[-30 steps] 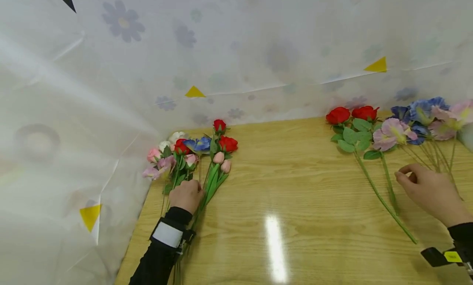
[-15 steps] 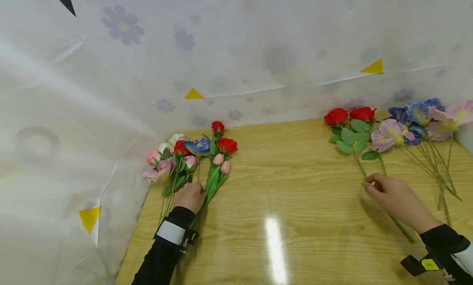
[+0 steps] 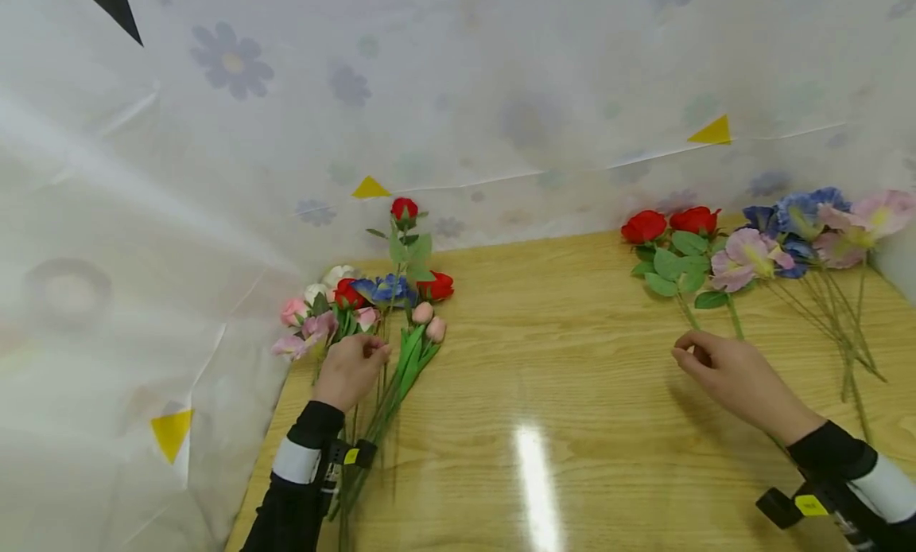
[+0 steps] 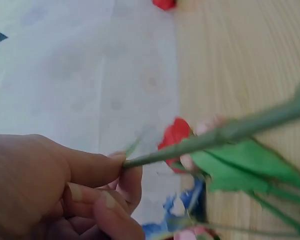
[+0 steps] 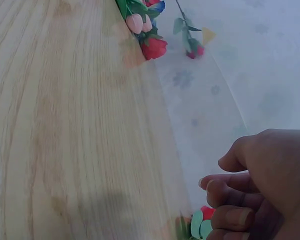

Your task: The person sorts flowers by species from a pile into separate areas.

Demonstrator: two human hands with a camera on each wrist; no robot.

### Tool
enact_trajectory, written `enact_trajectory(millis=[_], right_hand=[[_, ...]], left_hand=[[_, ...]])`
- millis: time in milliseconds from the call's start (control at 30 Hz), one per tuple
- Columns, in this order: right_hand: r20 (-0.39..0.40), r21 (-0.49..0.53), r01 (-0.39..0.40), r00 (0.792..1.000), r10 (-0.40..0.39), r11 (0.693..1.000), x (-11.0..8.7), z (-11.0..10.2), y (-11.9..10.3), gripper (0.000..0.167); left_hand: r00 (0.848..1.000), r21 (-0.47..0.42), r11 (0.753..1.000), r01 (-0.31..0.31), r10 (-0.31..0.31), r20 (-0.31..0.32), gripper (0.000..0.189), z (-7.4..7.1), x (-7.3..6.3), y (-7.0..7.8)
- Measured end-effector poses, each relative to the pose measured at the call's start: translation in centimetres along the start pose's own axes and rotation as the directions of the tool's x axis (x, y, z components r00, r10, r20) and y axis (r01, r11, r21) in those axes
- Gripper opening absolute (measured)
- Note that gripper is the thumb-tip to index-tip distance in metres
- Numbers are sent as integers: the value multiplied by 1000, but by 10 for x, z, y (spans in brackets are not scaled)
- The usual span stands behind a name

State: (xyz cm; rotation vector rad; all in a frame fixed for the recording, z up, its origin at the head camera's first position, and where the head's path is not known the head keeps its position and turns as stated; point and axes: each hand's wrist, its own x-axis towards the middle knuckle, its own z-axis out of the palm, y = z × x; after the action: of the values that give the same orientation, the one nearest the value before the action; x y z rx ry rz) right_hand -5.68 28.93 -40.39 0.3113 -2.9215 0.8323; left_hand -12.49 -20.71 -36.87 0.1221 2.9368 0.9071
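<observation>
Left hand [image 3: 351, 371]: narrow grip, pinching a slim green-stemmed red rose [image 3: 404, 209] above the mixed-colour flower pile [image 3: 386, 290]. Right hand [image 3: 740, 383]: grip loosely curled, holding nothing, near two full-bloomed red roses [image 3: 644, 227].

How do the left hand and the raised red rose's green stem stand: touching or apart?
Touching. The left wrist view shows the left hand pinching the green stem between its fingers.
</observation>
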Motion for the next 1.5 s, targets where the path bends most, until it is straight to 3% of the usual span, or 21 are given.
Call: enact_trajectory(millis=[167,300,433,533,633,800,1000,1133,1267,1500], right_hand=[[-40,13,91,995,-91,996,11,3,-23,12],[-55,39,160,986,-158,986,20,9,-46,8],[-38,138,211,977,-208,968,28,17,-73,7],[22,261,222,972,-235,939,31,24,-93,9],[91,379,217,959,-270,899,33,31,-108,12],[135,475,220,939,-317,852,30,41,-121,12],[110,515,237,935,-338,824,24,46,-122,22],[90,506,244,939,-331,827,21,45,-120,23],[61,451,250,949,-309,857,19,38,-111,24],[-17,253,212,976,-215,944,9,17,-68,26]], left_hand=[[995,-96,990,-103,104,-1,20,2,-2,26],[982,-203,962,-184,189,5,14,10,-4,55],[952,-284,919,-273,300,54,12,26,-5,86],[925,-310,894,-323,368,96,13,39,-5,106],[907,-344,877,-337,400,133,13,51,-3,124],[899,-370,870,-326,406,162,14,64,-4,145],[899,-370,872,-320,403,171,14,73,-6,154],[888,-371,865,-337,423,180,17,77,-6,155],[886,-376,862,-341,428,178,26,75,-5,150],[908,-388,876,-287,378,180,23,62,-6,127]])
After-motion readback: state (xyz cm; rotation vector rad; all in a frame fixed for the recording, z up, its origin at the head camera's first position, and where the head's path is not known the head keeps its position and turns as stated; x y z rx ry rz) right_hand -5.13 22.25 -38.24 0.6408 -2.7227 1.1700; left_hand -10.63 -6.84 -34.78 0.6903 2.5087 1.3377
